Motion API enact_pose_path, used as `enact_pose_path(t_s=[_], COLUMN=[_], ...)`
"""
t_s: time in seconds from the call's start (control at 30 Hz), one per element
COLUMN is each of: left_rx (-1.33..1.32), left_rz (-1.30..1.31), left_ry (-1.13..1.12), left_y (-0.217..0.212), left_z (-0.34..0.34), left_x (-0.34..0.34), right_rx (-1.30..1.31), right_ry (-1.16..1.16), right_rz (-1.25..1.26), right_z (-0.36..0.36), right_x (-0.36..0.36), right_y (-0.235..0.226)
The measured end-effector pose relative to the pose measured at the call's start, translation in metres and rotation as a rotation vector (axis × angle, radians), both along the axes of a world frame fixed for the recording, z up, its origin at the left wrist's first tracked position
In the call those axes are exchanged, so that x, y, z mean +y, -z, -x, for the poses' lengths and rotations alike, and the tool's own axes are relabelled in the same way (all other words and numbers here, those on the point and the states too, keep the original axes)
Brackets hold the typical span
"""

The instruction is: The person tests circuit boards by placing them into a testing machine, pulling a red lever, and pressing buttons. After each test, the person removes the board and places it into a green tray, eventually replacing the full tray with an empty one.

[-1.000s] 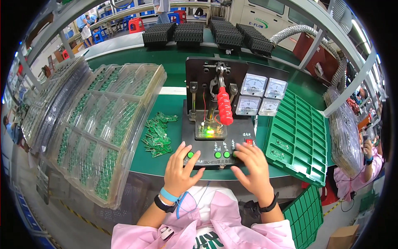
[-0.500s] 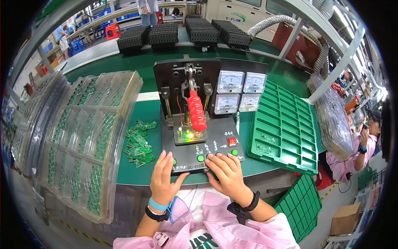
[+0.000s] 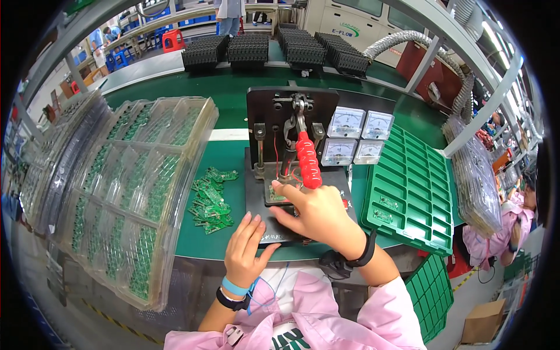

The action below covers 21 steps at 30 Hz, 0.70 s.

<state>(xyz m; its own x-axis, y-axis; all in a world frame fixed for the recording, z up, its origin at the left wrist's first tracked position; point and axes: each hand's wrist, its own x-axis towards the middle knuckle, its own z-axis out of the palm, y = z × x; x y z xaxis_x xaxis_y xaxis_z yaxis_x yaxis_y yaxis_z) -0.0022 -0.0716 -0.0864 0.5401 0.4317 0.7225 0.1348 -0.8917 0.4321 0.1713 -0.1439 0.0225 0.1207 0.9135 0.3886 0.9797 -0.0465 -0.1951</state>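
My left hand [image 3: 246, 251] lies with straight fingers on the front left corner of the black test fixture's base [image 3: 255, 201]. My right hand [image 3: 321, 214] reaches over the base, thumb and index finger apart, the index fingertip beside a small green circuit board [image 3: 274, 195] in the fixture's nest. Its other fingers are hidden under the hand. Right above its knuckles ends the red-gripped lever [image 3: 308, 160] of the toggle clamp; whether they touch I cannot tell. To the left lies a loose pile of green circuit boards [image 3: 211, 201].
Clear trays of circuit boards [image 3: 134, 192] stand at left. Right of the fixture are several analog meters [image 3: 345, 122] and a green compartment tray [image 3: 408, 186] holding a few boards. Black racks [image 3: 248, 49] line the back. More clear trays [image 3: 475, 181] stand far right, near a person in pink [image 3: 501, 224].
My right hand has left the buttons at the base's front edge and moved up to the nest, below the lever. My left hand stays on the base. The whole view has shifted slightly.
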Motion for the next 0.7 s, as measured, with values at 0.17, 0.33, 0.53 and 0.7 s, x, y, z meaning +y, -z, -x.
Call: enact_pose_path(t_s=[0.17,0.33,0.53,0.7], left_rx=[0.006,-0.018,0.152,0.386], left_rz=[0.018,0.030,0.158,0.159], left_ry=[0.007,-0.008,0.146,0.097], left_y=[0.003,-0.004,-0.038,-0.056], left_z=[0.004,0.001,0.024,0.046], left_x=[0.002,0.000,0.014,0.058], right_rx=[-0.149,-0.341,0.240,0.854], right_ry=[-0.313,-0.191,-0.028,0.057], right_rz=[-0.606,-0.676,-0.791,-0.130], right_z=[-0.020,-0.051,-0.062,-0.072], right_x=[0.016,0.045,0.031,-0.021], right_y=[-0.039,-0.102,-0.047,0.017])
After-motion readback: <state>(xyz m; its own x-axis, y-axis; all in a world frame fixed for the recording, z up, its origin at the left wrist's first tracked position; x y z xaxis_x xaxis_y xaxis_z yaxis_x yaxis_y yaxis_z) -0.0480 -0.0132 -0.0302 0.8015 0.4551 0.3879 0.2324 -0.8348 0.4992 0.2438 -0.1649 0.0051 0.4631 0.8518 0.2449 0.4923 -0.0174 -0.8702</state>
